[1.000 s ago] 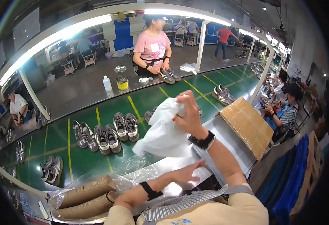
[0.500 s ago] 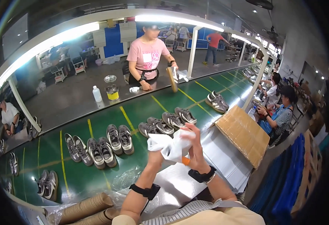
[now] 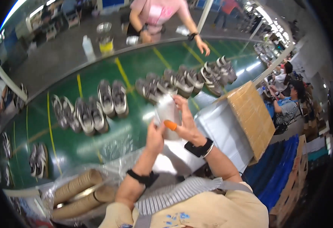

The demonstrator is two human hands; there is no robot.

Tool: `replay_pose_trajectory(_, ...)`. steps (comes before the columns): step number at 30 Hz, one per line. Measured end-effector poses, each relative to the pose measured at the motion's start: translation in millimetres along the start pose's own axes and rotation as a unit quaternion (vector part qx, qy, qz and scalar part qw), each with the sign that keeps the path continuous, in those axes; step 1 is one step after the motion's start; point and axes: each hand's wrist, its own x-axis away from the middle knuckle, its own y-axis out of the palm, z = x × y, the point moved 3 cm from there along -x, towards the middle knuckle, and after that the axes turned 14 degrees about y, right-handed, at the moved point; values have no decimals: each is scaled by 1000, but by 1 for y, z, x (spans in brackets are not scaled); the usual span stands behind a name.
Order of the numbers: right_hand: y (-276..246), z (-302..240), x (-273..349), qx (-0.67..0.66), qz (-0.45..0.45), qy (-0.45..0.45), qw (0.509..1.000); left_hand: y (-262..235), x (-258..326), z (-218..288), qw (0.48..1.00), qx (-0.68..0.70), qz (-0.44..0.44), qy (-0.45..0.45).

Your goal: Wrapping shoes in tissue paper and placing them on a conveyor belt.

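Observation:
A piece of thin white paper (image 3: pixel 168 108), blurred by motion, is held up between my two hands above the bench edge. My left hand (image 3: pixel 155 136) pinches its lower left side. Fingers of my right hand (image 3: pixel 188 123) close on its right edge, and an orange finger cot (image 3: pixel 170 125) covers that thumb. Just beyond the paper, dark sneakers with white stripes (image 3: pixel 148 89) stand on the green conveyor belt (image 3: pixel 136 125). More sneakers (image 3: pixel 179 81) are beside them to the right. Another pair (image 3: pixel 112 98) stands to the left.
At my right is an open carton (image 3: pixel 251 119) with white sheets (image 3: pixel 223 127) inside. Stacked brown paper forms (image 3: pixel 79 186) lie in clear plastic at lower left. Across the belt, a co-worker's hand (image 3: pixel 202 46) reaches over it, near a bottle (image 3: pixel 87 47) and a yellow-labelled tin (image 3: pixel 106 46).
The crumpled paper is now drawn out longer and more upright. The co-worker's hand no longer holds a shoe and is spread over the belt. My view has tilted downward.

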Motion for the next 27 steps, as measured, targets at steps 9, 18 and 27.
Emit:
replay_pose_trajectory(9,11,52,-18,99,29,-14,995,0,-57,-8,988,132,-15,-83)
replay_pose_trajectory(18,-78,136,-111,325,-21,159,932,-42,-230,-107,806,-559,-177,82)
replay_pose_trajectory(27,-77,194,-200,243,-213,347,880,-58,-303,-160,579,-749,-296,124)
